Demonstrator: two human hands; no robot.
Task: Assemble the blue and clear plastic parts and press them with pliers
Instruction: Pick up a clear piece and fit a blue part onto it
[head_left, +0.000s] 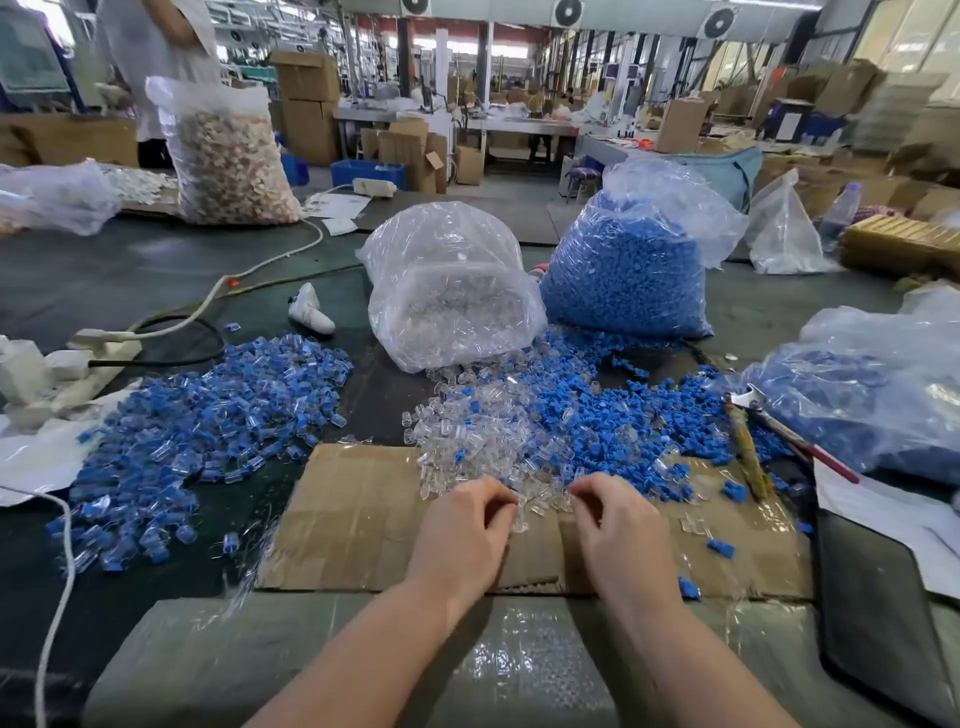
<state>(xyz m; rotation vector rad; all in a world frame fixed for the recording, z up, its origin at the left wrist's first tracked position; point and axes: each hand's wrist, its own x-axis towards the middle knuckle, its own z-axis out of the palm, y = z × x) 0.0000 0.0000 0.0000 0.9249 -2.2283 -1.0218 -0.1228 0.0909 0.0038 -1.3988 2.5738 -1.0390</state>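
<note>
Head view: our left hand and right hand, fingers curled, each pinch clear parts at the loose pile's near edge, on cardboard.

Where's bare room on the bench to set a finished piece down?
Bare cardboard left of the left hand, bordered by the assembled pile. A smaller patch right of the right hand, before the pliers. Crowded ahead: clear parts and blue parts.
</note>
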